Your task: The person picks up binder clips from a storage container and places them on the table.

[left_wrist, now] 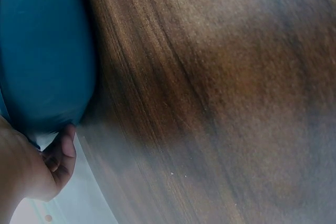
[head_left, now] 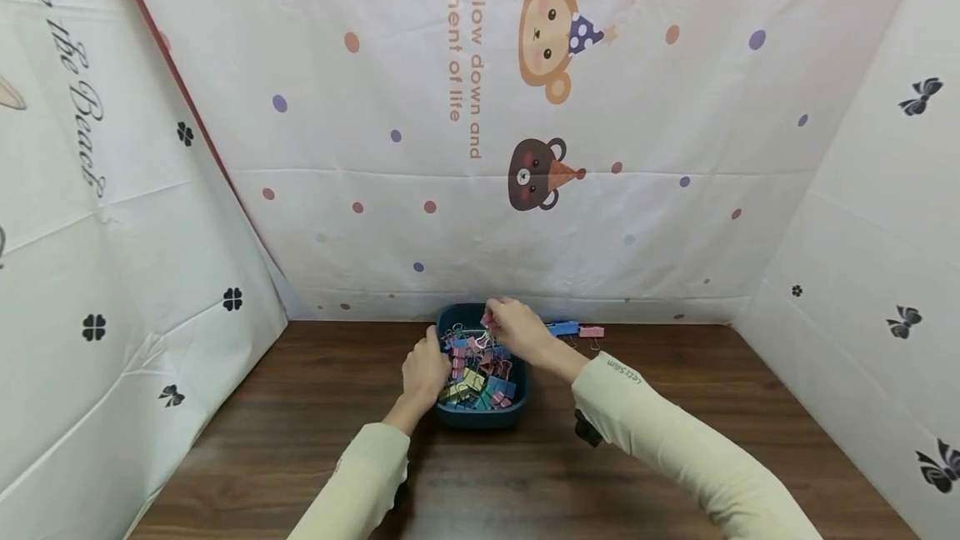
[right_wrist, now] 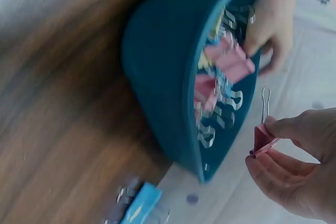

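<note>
A dark teal plastic bin (head_left: 480, 419) stands on the table, loaded with binder clips (head_left: 472, 379) in pink, yellow, blue and green. My left hand (head_left: 426, 369) grips its left wall, the thumb over the rim and the fingers outside, as the right wrist view shows. Above the far end of the bin is my right hand (head_left: 517, 327). Between thumb and fingers it pinches a dark pink binder clip (right_wrist: 264, 137), one wire handle sticking up. In the left wrist view, fingertips (left_wrist: 68, 135) rest at the end of the bin.
To the right of the bin, a blue binder clip (head_left: 562, 328) and a pink binder clip (head_left: 592, 332) lie in a row near the back edge of the wooden table (head_left: 315, 440). A printed white cloth (head_left: 360, 248) hangs right behind, with more cloth on both sides.
</note>
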The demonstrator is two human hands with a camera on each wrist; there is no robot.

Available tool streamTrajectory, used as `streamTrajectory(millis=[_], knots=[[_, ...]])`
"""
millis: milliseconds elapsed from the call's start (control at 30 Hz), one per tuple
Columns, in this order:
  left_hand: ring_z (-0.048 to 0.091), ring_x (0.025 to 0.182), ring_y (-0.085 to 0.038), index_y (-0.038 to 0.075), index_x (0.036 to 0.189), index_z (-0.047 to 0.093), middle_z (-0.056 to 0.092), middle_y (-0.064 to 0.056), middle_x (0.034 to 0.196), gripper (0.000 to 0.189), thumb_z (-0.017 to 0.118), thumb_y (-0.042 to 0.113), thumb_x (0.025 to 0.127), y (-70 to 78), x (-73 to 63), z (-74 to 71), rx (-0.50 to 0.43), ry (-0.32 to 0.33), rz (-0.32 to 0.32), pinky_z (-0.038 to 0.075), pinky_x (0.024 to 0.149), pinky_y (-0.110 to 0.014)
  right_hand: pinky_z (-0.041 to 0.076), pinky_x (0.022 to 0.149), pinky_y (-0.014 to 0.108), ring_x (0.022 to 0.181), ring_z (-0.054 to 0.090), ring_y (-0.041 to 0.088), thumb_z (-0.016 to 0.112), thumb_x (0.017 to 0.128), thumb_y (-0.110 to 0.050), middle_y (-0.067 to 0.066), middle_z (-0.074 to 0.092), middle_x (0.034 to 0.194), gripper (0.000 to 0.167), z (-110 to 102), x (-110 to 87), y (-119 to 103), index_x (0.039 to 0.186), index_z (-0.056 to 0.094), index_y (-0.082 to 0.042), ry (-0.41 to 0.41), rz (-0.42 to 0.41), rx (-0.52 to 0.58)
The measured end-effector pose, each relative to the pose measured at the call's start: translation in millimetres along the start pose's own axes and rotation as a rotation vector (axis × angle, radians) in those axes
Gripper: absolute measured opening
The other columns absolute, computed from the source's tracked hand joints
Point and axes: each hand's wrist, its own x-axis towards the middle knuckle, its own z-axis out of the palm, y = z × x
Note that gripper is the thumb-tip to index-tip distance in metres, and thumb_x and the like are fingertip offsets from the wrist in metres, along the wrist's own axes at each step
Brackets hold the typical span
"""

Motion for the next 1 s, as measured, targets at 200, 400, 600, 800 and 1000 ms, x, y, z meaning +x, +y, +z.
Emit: streamTrajectory(millis=[200,400,600,800,1000], knots=[[0.071,0.081,-0.037,-0.003,0.140,0.049,0.070,-0.023,0.104,0.049,0.065,0.008,0.094,2.1,-1.8,-0.2,-0.002,0.012,0.004,0.058,0.072,-0.052,0.060,0.073,0.046,0.087,0.072,0.034,0.068,0.092,0.002,0.018,0.072,0.098,0.018,-22,-10.7,35,0.110,0.063,0.000,0.067,0.077,-0.068],[0.070,0.081,-0.035,-0.002,0.139,0.050,0.069,-0.023,0.102,0.048,0.064,0.007,0.094,1.9,-1.7,-0.5,-0.001,0.007,0.007,0.059,0.072,-0.051,0.059,0.071,0.047,0.084,0.070,0.034,0.063,0.096,0.000,0.018,0.072,0.095,0.007,-43,-27.2,72,0.102,0.066,0.001,-0.009,0.264,-0.107],[0.069,0.077,-0.034,-0.003,0.139,0.050,0.070,-0.022,0.102,0.048,0.064,0.007,0.094,1.6,-2.8,-2.6,0.007,0.011,0.024,0.059,0.068,-0.050,0.056,0.066,0.047,0.073,0.068,0.029,0.059,0.097,-0.002,0.014,0.069,0.081,0.021,-48,-44.0,113,0.076,0.062,-0.005,-0.078,0.432,-0.143],[0.063,0.065,-0.028,-0.004,0.143,0.048,0.069,-0.021,0.099,0.053,0.062,0.006,0.093,1.2,-2.5,-2.1,0.025,0.003,0.050,0.053,0.057,-0.044,0.050,0.058,0.045,0.068,0.064,0.031,0.061,0.095,-0.004,0.017,0.066,0.078,0.024,-49,-64.1,144,0.072,0.058,-0.004,-0.113,0.486,-0.205],[0.061,0.063,-0.026,-0.004,0.143,0.048,0.069,-0.022,0.101,0.053,0.063,0.005,0.093,0.7,-1.4,-0.6,0.023,0.000,0.032,0.052,0.056,-0.043,0.052,0.058,0.045,0.069,0.067,0.032,0.065,0.095,-0.003,0.019,0.068,0.080,0.017,-47,-78.9,162,0.078,0.063,-0.002,-0.181,0.510,-0.244]])
